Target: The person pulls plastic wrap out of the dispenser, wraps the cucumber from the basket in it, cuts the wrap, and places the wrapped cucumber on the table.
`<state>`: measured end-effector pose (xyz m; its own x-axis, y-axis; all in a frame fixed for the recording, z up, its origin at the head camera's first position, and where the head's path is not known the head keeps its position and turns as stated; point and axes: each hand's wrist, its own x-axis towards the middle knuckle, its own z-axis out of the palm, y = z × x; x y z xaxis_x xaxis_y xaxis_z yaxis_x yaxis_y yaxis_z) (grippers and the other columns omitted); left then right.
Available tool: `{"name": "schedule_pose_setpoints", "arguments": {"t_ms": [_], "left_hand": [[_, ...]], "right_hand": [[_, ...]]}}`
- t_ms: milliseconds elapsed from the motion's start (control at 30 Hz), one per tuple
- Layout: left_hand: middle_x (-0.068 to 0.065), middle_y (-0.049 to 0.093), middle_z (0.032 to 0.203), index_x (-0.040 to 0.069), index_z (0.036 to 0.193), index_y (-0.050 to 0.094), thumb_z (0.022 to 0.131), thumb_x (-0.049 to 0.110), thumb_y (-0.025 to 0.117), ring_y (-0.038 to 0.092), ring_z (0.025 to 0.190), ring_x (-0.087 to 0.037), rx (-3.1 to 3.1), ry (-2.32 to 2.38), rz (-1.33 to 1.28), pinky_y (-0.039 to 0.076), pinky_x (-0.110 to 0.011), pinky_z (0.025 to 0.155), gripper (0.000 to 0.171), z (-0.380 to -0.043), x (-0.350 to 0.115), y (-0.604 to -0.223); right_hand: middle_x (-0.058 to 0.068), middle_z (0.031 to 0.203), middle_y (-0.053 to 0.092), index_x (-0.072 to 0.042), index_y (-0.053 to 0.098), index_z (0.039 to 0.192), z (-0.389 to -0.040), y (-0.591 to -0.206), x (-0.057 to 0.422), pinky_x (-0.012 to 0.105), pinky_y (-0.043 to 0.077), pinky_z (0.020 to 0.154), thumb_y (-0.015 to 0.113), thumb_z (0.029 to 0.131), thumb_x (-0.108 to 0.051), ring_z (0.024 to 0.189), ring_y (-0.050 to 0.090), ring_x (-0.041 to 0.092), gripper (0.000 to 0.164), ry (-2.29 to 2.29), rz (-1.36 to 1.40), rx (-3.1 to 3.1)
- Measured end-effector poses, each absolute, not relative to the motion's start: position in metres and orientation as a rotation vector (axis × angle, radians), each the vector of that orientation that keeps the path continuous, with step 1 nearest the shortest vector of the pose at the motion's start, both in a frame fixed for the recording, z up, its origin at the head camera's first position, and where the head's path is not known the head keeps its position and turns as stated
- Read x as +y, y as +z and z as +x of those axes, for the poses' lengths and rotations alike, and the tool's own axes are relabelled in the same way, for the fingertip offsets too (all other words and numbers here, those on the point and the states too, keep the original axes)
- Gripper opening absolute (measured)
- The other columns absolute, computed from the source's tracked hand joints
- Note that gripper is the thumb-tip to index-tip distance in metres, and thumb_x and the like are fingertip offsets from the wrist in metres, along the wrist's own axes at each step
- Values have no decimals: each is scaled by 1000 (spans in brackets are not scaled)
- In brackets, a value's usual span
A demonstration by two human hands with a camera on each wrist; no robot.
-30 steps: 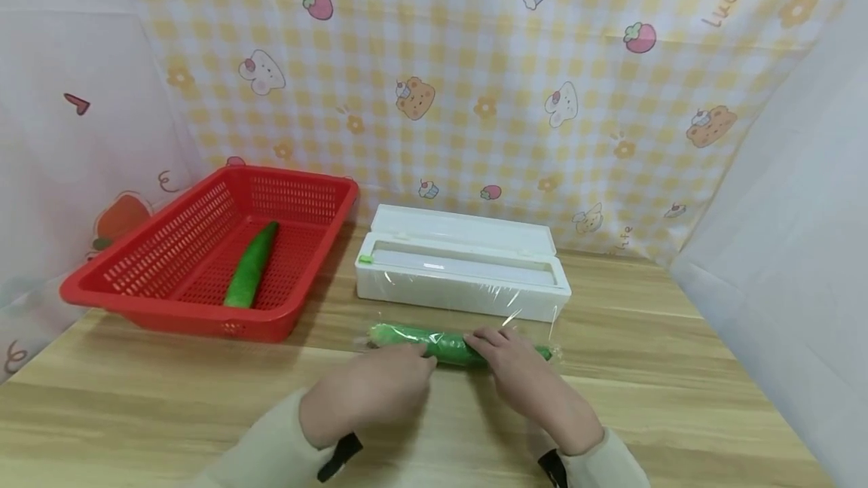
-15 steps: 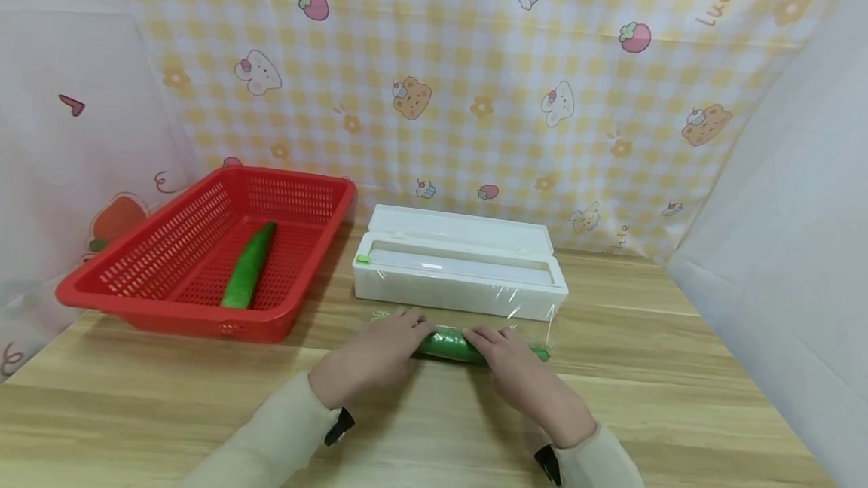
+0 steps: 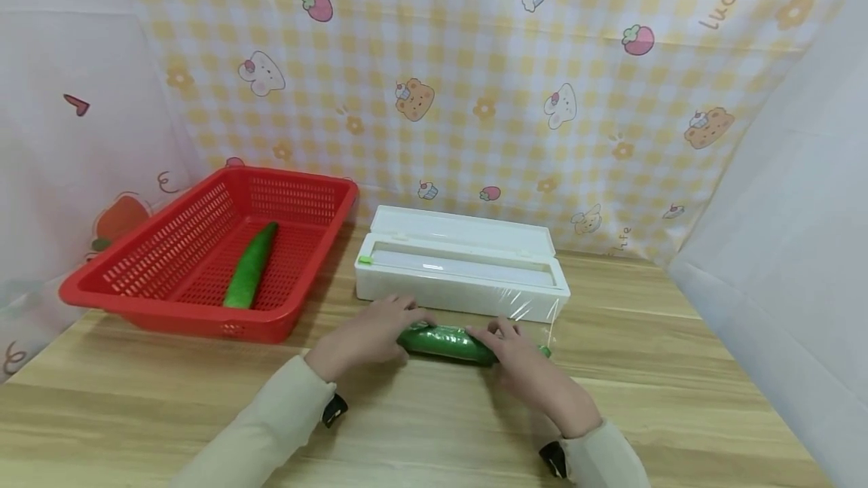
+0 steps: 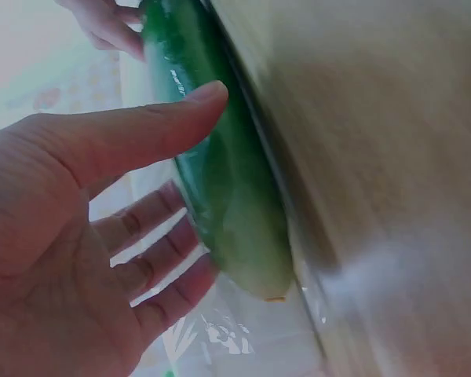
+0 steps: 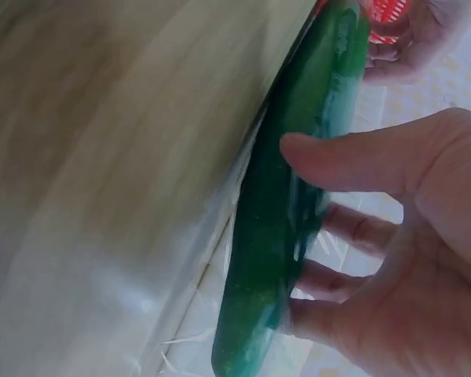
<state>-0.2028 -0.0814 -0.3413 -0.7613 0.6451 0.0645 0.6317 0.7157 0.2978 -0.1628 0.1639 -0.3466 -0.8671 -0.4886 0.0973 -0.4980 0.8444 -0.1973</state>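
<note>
A cucumber (image 3: 447, 343) wrapped in clear plastic film lies crosswise on the wooden table in the head view. My left hand (image 3: 373, 330) holds it by its left end, thumb on the near side and fingers along the far side. Farther right, my right hand (image 3: 522, 360) grips it the same way, with the tip poking out beyond. In the left wrist view, the cucumber's pale blunt end (image 4: 259, 267) shows below the fingers, with glossy film (image 4: 231, 338) beside it. The right wrist view shows film clinging to the cucumber (image 5: 259, 243) under the thumb.
Behind the hands stands a white cling film box (image 3: 400, 285), lid raised, a green slider (image 3: 365, 259) at its left end. Film stretches from its front toward the cucumber. At left, a red basket (image 3: 291, 315) holds another cucumber (image 3: 251, 266). A patterned curtain (image 3: 475, 59) hangs behind.
My left hand has moved from the cucumber's near side up and left, onto its left end, and its fingers have spread. My right hand stays at nearly the same place on the cucumber.
</note>
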Motion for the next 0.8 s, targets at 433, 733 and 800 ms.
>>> {"name": "schedule_pose_setpoints", "arguments": {"t_ms": [433, 733, 800], "left_hand": [[-2, 59, 112, 11, 115, 58, 73, 13, 78, 52, 105, -20, 2872, 616, 996, 42, -39, 94, 47, -216, -81, -348], [-4, 58, 104, 7, 105, 60, 71, 14, 80, 55, 100, -20, 2895, 651, 965, 46, -37, 89, 40, -222, -82, -350], [-4, 56, 104, 7, 106, 61, 72, 15, 79, 54, 99, -19, 2902, 633, 947, 46, -36, 89, 39, -222, -82, -350]], "right_hand": [[13, 112, 56, -6, 51, 129, -184, -349, 169, 44, 48, 84, 71, 75, 3, 99, 53, 29, 59, 408, 773, -2990], [10, 103, 53, -5, 52, 103, -190, -343, 171, 42, 46, 83, 71, 76, 2, 96, 51, 25, 34, 531, 725, -3024], [10, 104, 49, -7, 54, 105, -190, -342, 170, 42, 46, 82, 73, 76, -1, 95, 47, 25, 35, 504, 686, -3032]]}}
